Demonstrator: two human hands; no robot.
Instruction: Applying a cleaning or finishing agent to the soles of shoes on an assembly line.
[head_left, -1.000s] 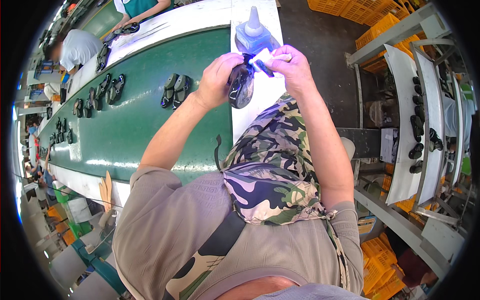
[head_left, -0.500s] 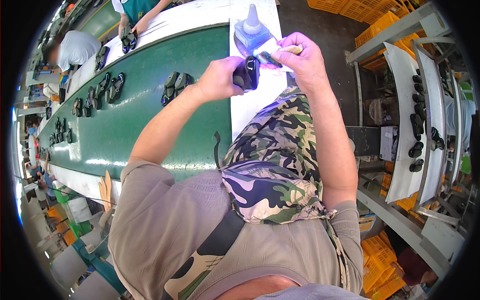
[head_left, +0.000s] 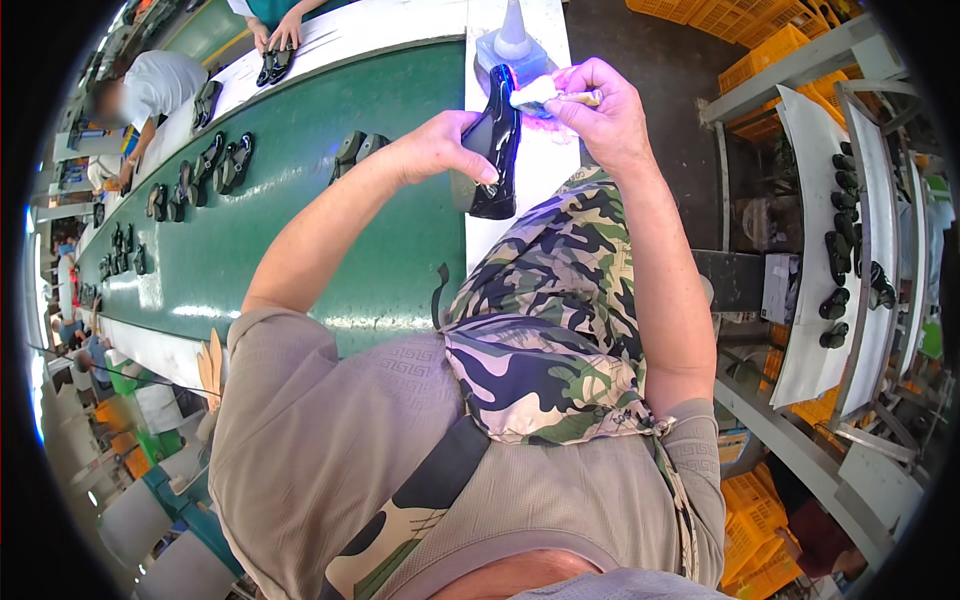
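Observation:
My left hand point(head_left: 440, 150) is closed around a glossy black shoe point(head_left: 503, 150), held lengthwise with its toe and heel pointing away from and toward me. The thumb presses on its side. Between the fingers of my right hand point(head_left: 607, 115) is a small tan-handled tool point(head_left: 582, 98) with a white, cloth-like head point(head_left: 533, 95). That head touches or nearly touches the far part of the shoe; which, I cannot tell. Just beyond them stands a bluish squat bottle point(head_left: 490, 52) with a pale cone-shaped nozzle point(head_left: 513, 30), on a white board point(head_left: 485, 240).
Several black sandals point(head_left: 235, 162) lie on the green belt point(head_left: 380, 250) to my left. Across it, a co-worker's hands point(head_left: 282, 38) hold dark sandals. Metal racks with white shelves point(head_left: 815, 250) bear more footwear at right, near orange crates point(head_left: 765, 70).
My left hand has turned the shoe so its long side shows. My right hand has brought the tool's white head up against the shoe's far part.

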